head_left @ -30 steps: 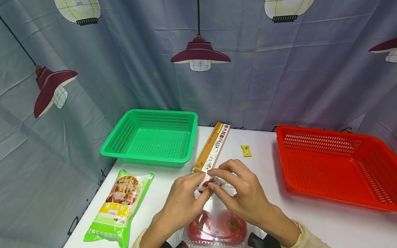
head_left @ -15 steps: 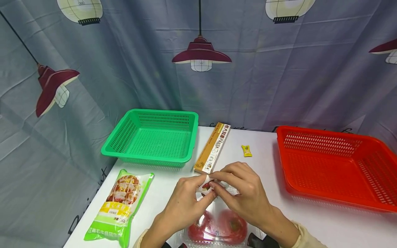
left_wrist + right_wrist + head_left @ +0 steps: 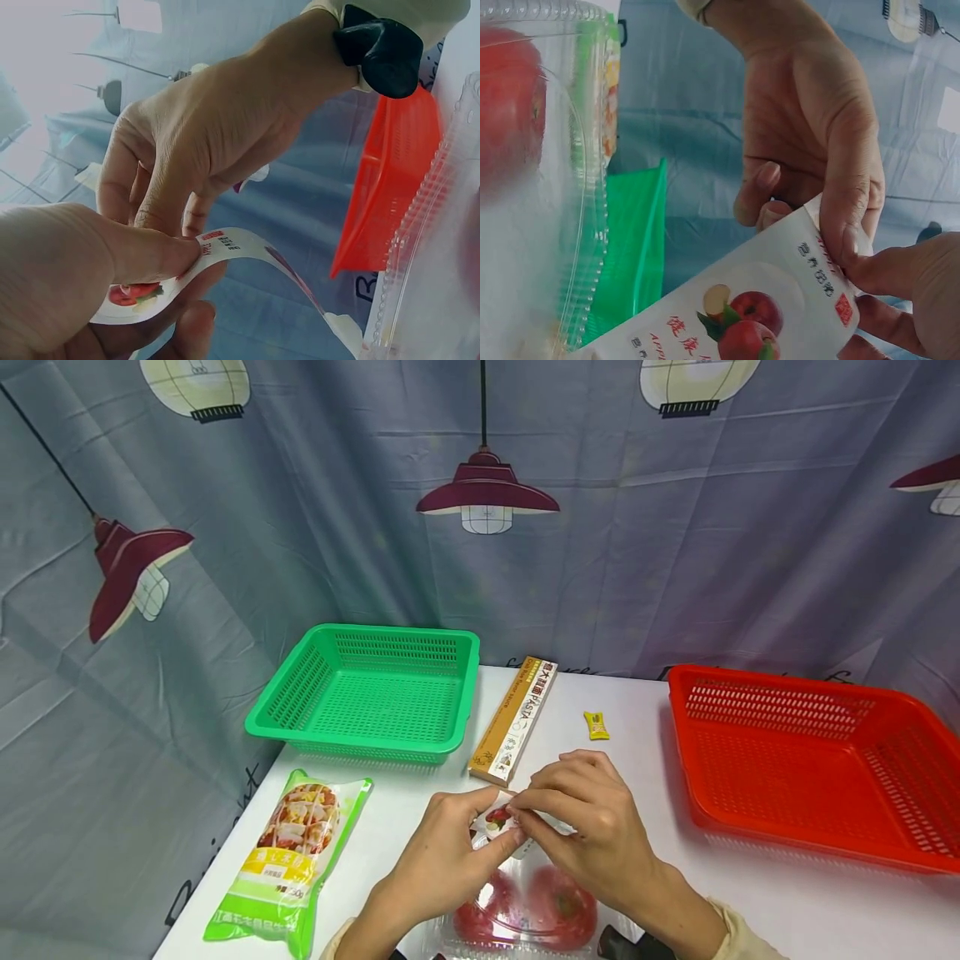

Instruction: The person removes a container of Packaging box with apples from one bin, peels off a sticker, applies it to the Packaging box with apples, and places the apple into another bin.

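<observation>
A white paper label [image 3: 750,307] printed with red apples is stretched between the two hands. My left hand [image 3: 453,847] pinches it between thumb and fingers. From the other side, the right hand [image 3: 588,814] pinches the same end, its thumb and fingertips right beside the left ones. In the left wrist view the label [image 3: 232,241] curves down toward a clear plastic clamshell box [image 3: 397,255]. Below the hands, that box holds red apples [image 3: 562,906], partly covered by the forearms.
A green basket [image 3: 360,747] stands at back left, a red basket [image 3: 787,831] at right. A pasta box [image 3: 513,718] lies just beyond the hands, with a small yellow packet [image 3: 596,725] to its right. A green food bag [image 3: 292,852] lies at left.
Both hands have shifted slightly toward the body, baring the near end of the pasta box. The label has turned between the fingers, showing its apple print more fully.
</observation>
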A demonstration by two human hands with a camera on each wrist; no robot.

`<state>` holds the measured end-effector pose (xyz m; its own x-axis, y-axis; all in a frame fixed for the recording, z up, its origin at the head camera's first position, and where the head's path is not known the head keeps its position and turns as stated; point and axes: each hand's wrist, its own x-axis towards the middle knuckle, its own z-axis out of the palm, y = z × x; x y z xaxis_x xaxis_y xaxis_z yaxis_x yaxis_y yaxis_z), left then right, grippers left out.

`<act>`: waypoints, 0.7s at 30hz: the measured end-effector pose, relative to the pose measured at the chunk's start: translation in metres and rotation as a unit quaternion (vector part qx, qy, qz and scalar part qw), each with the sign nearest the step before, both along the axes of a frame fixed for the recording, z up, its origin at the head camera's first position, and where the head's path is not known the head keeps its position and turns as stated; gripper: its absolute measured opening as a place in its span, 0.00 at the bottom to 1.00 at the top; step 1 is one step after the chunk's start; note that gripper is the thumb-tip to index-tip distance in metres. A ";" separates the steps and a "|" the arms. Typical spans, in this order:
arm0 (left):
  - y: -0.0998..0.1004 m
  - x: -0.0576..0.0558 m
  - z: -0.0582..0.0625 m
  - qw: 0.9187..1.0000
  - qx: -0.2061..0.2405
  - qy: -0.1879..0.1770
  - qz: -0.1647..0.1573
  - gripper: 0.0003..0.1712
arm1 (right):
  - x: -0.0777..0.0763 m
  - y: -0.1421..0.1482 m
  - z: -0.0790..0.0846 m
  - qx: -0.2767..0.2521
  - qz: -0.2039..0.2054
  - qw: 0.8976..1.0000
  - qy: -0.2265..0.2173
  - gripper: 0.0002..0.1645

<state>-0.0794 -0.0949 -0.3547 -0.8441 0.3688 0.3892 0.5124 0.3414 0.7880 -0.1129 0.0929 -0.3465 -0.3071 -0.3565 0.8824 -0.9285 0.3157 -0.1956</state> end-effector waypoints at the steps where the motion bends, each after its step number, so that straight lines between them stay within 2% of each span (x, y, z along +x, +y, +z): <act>1: 0.000 0.000 0.000 1.000 -0.001 -0.003 0.001 0.11 | 0.000 0.000 0.000 0.001 0.001 1.000 -0.001 0.12; 11: 0.002 0.003 0.003 1.000 -0.018 -0.002 0.010 0.11 | 0.002 -0.001 -0.002 0.005 0.005 1.000 -0.018 0.10; 15: 0.001 0.003 0.004 1.000 -0.019 -0.005 0.010 0.11 | 0.003 0.000 -0.001 0.010 0.006 1.000 -0.024 0.06; 18: 0.000 0.004 0.004 1.000 -0.012 -0.007 0.001 0.10 | 0.003 0.000 0.000 0.015 -0.003 1.000 -0.021 0.01; 21: -0.002 0.002 0.004 1.000 0.011 -0.005 -0.008 0.13 | 0.003 -0.001 0.000 0.020 -0.012 1.000 -0.016 0.06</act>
<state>-0.0771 -0.0966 -0.3506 -0.8421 0.3736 0.3890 0.5097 0.3156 0.8004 -0.1100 0.0922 -0.3466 -0.3434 -0.3834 0.8573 -0.9143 0.3454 -0.2118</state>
